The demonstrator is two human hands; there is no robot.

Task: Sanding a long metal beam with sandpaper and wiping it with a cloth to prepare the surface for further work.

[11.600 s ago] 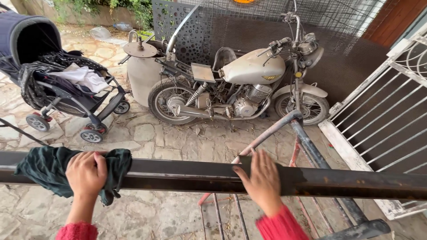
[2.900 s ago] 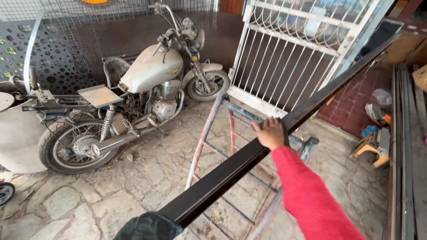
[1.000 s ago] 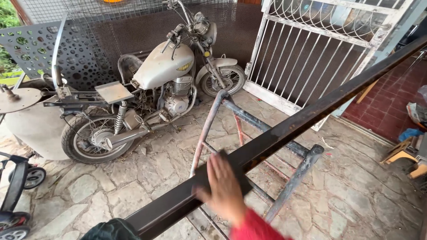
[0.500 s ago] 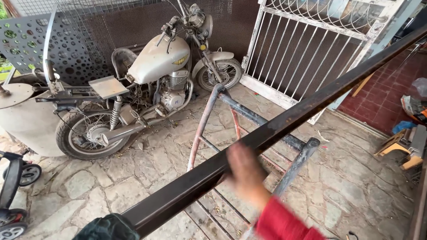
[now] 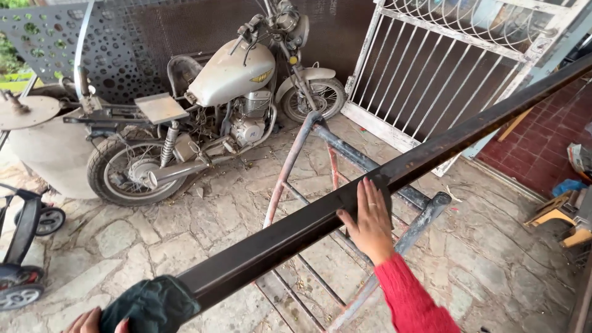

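A: Nearest the camera, what has the left hand (image 5: 86, 320) got?

B: It sits at the bottom edge, bunched into a dark green cloth (image 5: 148, 305) wrapped over the near end of the long dark steel bar (image 5: 296, 231). Only a few fingers show, so how tightly it grips I cannot tell.

A: And the right hand (image 5: 369, 222)?

B: Flat and open against the bar's side, fingers spread upward, a ring on one, red sleeve (image 5: 410, 296) below. It presses rather than clasps.

A: Where does the bar run?

B: Diagonally from the cloth up to the right, over a paint-stained metal trestle (image 5: 345, 154) standing on the stone paving (image 5: 203, 216).

A: Risks?

B: With an open palm, the bar could roll or slide off the trestle; its far end passes close to the white barred gate (image 5: 444, 68) and might knock it. The dusty motorcycle (image 5: 216, 111) and the pram wheels (image 5: 37, 246) at left stand well apart, though a swinging end could reach them.
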